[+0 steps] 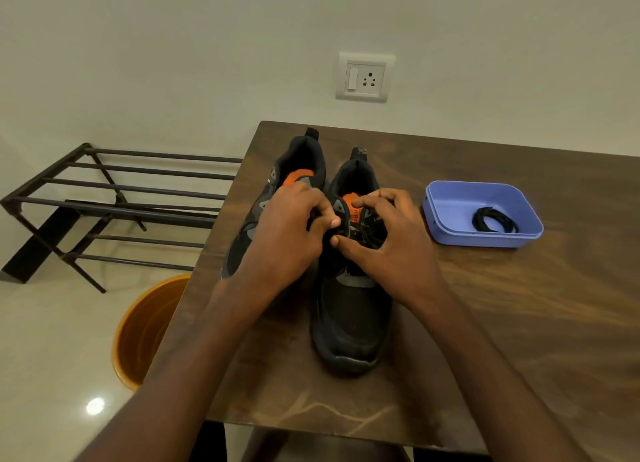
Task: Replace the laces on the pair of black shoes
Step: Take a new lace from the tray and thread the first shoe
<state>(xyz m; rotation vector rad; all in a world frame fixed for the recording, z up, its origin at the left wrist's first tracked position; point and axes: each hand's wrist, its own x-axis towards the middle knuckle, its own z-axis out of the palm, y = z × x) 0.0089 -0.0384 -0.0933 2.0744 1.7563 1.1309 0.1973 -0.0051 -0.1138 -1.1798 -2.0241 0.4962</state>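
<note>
Two black shoes stand side by side on a dark wooden counter [519, 323], toes toward the person, heels toward the wall. The right shoe [349, 323] is nearer the camera, its toe cap fully in view; the left shoe [298, 163] sits a little farther back, much of it hidden under the left forearm. Both show orange inside the opening.

Both hands meet over the lacing area of the right shoe. The left hand [291, 229] has its fingers curled, thumb and forefinger pinched on something dark at the top of the lacing; it looks like the lace [341, 231], though the exact part is hard to make out. The right hand [388, 243] lies across the same shoe, thumb pressed at the lace beside the left thumb, its other fingers bent over the tongue near the orange patch.

To the right of the shoes, apart from them, a blue tray [446, 201] rests on the counter with a coil of black lace [495, 220] lying in it.

Beyond the counter's left edge an orange bucket [138, 337] stands on the pale floor, and a dark metal rack [114, 198] sits farther back against the wall. A white switch-and-socket plate [365, 77] is on the wall above the counter
</note>
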